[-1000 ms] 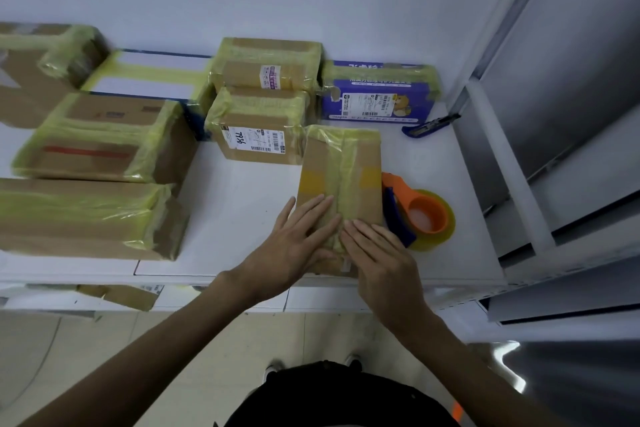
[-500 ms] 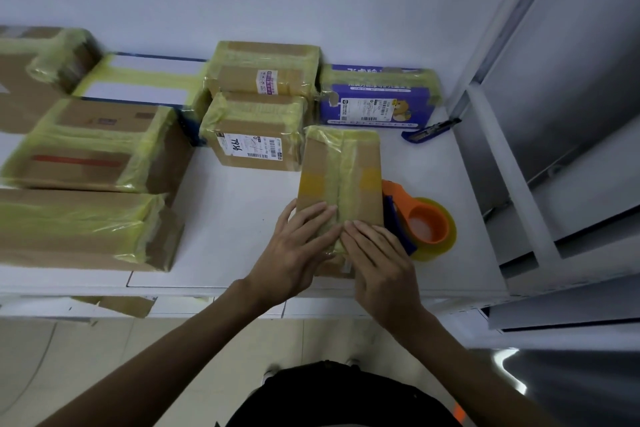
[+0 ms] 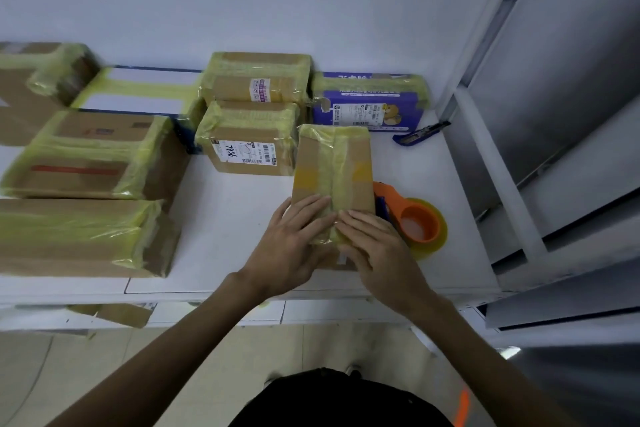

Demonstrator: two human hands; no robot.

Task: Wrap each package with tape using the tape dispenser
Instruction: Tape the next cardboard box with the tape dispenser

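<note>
- I have both hands laid flat on the near end of the brown package (image 3: 334,163). It lies lengthwise on the white surface (image 3: 225,225), close to the front edge.
- My left hand (image 3: 291,250) presses the package's left half. Its fingers (image 3: 310,210) are straight and close together, gripping nothing.
- My right hand (image 3: 379,250) presses the right half. Its fingers (image 3: 360,220) are straight too, and their tips meet the left fingertips over the yellow tape strip (image 3: 341,156) that runs down the package's middle.
- More yellow tape wraps the package's far end, and a darker band crosses it midway.
- The tape dispenser (image 3: 415,222), orange with a yellow roll, lies on the surface just beside the package's right edge. Neither hand is on it, and I cannot tell whether it touches the box.
- A taped package with a printed label (image 3: 247,146) sits just past the far left corner, with another taped package (image 3: 258,80) behind it.
- A purple box (image 3: 370,100) with tape over its top stands by the wall, with a blue utility knife (image 3: 420,133) at its right.
- Several larger taped packages (image 3: 93,156) fill the left side of the surface.
</note>
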